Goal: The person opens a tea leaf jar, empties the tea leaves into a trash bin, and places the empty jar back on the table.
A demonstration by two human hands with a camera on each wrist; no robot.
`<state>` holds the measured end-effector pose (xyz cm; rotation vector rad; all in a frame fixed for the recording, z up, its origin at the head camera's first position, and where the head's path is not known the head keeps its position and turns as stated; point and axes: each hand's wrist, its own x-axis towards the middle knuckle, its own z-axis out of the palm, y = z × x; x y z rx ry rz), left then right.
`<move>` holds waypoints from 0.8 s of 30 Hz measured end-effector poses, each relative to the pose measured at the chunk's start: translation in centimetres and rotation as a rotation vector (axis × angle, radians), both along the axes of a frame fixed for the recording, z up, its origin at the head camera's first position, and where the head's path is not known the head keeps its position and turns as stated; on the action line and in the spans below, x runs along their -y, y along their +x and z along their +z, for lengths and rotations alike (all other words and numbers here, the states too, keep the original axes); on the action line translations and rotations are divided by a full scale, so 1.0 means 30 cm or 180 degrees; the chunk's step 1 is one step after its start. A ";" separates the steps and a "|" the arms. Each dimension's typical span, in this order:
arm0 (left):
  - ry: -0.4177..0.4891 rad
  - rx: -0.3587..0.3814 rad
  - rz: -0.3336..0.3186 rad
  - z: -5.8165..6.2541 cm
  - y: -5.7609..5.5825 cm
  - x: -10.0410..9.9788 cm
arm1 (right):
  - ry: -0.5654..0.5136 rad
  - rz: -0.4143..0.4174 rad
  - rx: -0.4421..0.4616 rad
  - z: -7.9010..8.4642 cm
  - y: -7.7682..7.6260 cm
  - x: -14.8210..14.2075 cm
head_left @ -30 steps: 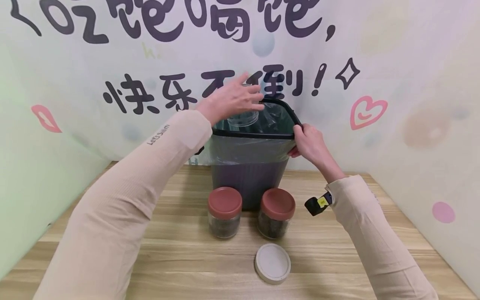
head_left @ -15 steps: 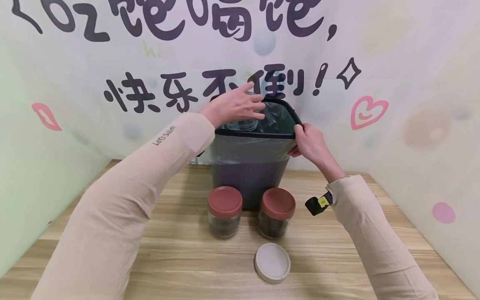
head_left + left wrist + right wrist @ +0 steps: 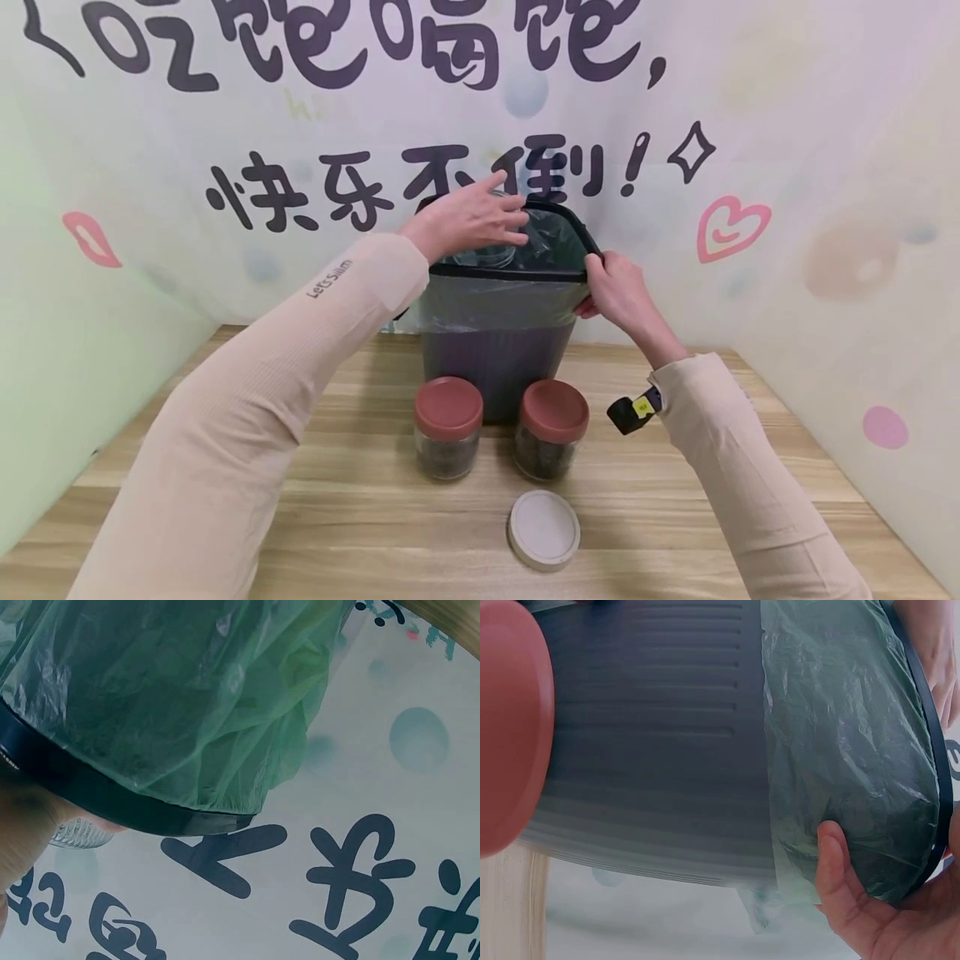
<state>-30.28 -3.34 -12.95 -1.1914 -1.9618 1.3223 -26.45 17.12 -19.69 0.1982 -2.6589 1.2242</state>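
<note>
My left hand grips a clear jar from above, at the mouth of a dark trash bin. Spread fingers and the back of the hand hide the jar's upper part; a ribbed bit of the jar shows below the bin's rim in the left wrist view. My right hand grips the bin's black rim at its right front corner, the fingers pressed on the outside of the bag. A thin green trash bag lines the bin and is folded over its top.
Two jars with red lids, a left one and a right one, stand in front of the bin with dark contents. A round white lid lies nearer on the wooden table. A printed cloth hangs behind.
My left hand has come down a little with the clear jar, which now sits lower in the bin's mouth. The right hand keeps its hold on the rim.
</note>
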 end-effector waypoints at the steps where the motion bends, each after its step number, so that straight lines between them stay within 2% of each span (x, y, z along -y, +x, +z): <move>1: 0.0046 0.0015 0.0021 0.001 0.001 0.002 | -0.0007 0.0001 0.0006 -0.001 0.001 0.000; 5: 0.0307 0.0115 0.0053 0.003 0.002 0.012 | -0.0019 0.0017 0.0022 -0.002 0.001 0.000; 8: 0.0371 0.0138 0.0063 0.007 0.004 0.014 | -0.0024 0.0023 0.0012 0.000 0.001 -0.001; 14: 0.0551 0.0189 0.0215 0.008 0.007 0.016 | -0.0046 0.0023 0.0004 0.001 0.002 0.001; 19: 0.1032 0.0331 0.0291 0.008 0.008 0.025 | -0.0048 0.0014 -0.0020 -0.001 0.002 0.000; 24: 0.1535 0.0695 0.0622 0.016 0.011 0.028 | -0.0028 0.0009 -0.0024 -0.001 0.001 0.000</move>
